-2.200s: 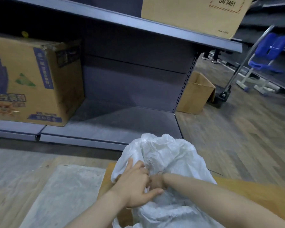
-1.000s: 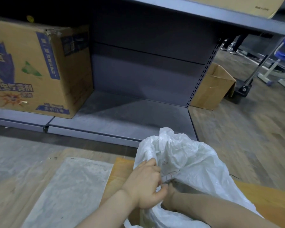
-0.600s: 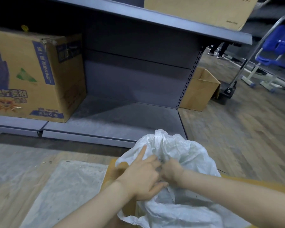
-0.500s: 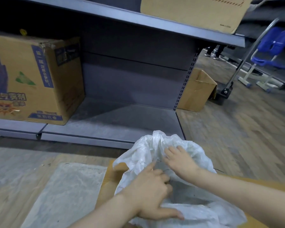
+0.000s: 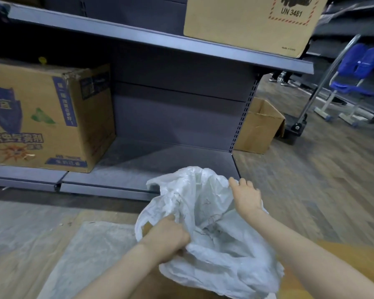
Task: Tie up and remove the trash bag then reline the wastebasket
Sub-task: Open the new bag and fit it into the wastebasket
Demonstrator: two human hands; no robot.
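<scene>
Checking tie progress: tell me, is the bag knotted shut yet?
No, the white trash bag gapes open between the left hand and right hand.

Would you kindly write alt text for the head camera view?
A person's left hand grips the near edge of a crinkled white plastic trash bag while the right hand holds its far edge. Beyond stands a grey metal shelf bearing a printed cardboard box.

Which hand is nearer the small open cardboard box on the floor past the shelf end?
Right. The right hand grips the bag's far edge, toward the box; the left hand holds the near-left edge.
</scene>
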